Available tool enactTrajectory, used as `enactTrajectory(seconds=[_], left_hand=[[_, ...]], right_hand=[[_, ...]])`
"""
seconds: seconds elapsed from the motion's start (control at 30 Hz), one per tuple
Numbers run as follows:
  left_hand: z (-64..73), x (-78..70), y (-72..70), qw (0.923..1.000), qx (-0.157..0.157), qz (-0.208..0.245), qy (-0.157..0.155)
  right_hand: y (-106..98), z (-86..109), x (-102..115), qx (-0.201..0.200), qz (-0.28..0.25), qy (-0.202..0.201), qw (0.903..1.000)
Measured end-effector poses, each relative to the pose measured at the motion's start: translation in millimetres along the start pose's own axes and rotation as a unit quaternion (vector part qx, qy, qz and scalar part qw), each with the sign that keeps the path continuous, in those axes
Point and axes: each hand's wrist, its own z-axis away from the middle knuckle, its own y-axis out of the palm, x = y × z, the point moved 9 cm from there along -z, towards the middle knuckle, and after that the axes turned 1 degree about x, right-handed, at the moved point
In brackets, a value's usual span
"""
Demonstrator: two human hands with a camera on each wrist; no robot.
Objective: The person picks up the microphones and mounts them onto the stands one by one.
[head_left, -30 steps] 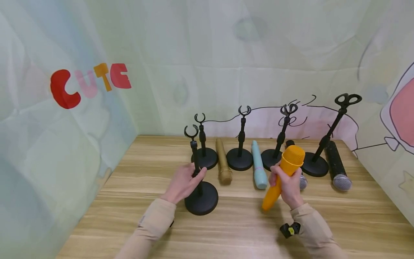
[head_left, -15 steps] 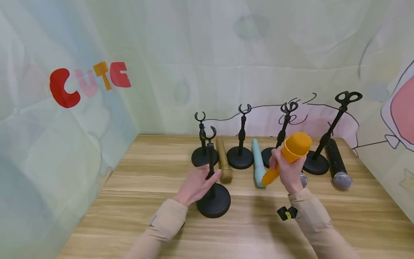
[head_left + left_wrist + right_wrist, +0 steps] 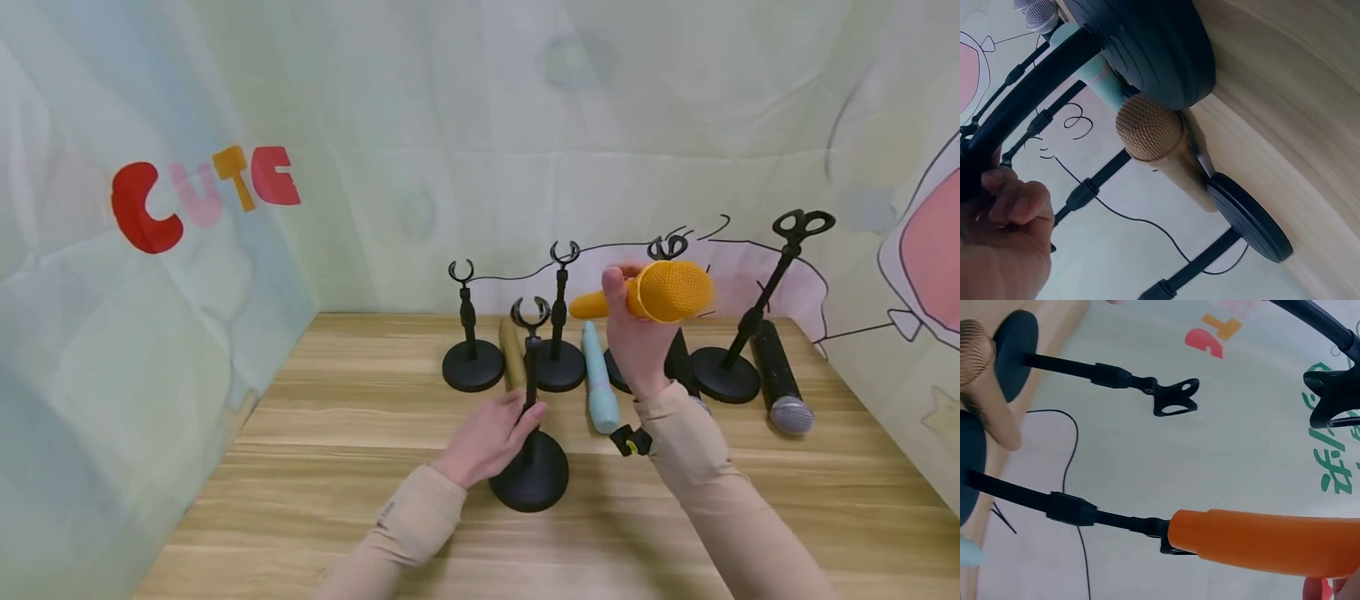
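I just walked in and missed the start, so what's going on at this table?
A person's left hand holds a black stand by its post, the clip on top bare. The right hand holds an orange microphone up in the air, apart from that stand. Behind, on the table, a tan microphone, a light blue microphone and two black microphones lie near four other stands.

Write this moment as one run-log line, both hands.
left hand: grips black round-based microphone stand | right hand: holds orange mesh-headed microphone above wood-grained table | stand's C-shaped clip: unfilled
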Motion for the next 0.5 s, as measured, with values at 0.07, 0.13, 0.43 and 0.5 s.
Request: enactTrajectory(seconds=[0.07, 0.13, 0.43, 0.5], left_hand=[[-1.4, -3.8, 1.8, 1.0, -0.003, -0.002, 0.007], [-3.4, -6.9, 3.3, 0.9999, -0.006, -0.008, 0.01], [-12.3, -10.4, 10.7, 0.9999, -0.001, 0.011, -0.001], [-12.6, -10.3, 11.0, 0.9999, -0.002, 0.015, -0.001]], right_hand=[[7.8, -6.8, 2.4, 0.0, 0.02, -0.005, 0.9998], [15.6, -12.9, 3.8, 0.008, 0.025, -0.006, 0.9996], [42.6, -12.0, 16.2, 0.068, 0.031, -0.011, 0.9972], [45.7, -9.1, 17.5, 0.078, 0.021, 0.0, 0.9967]])
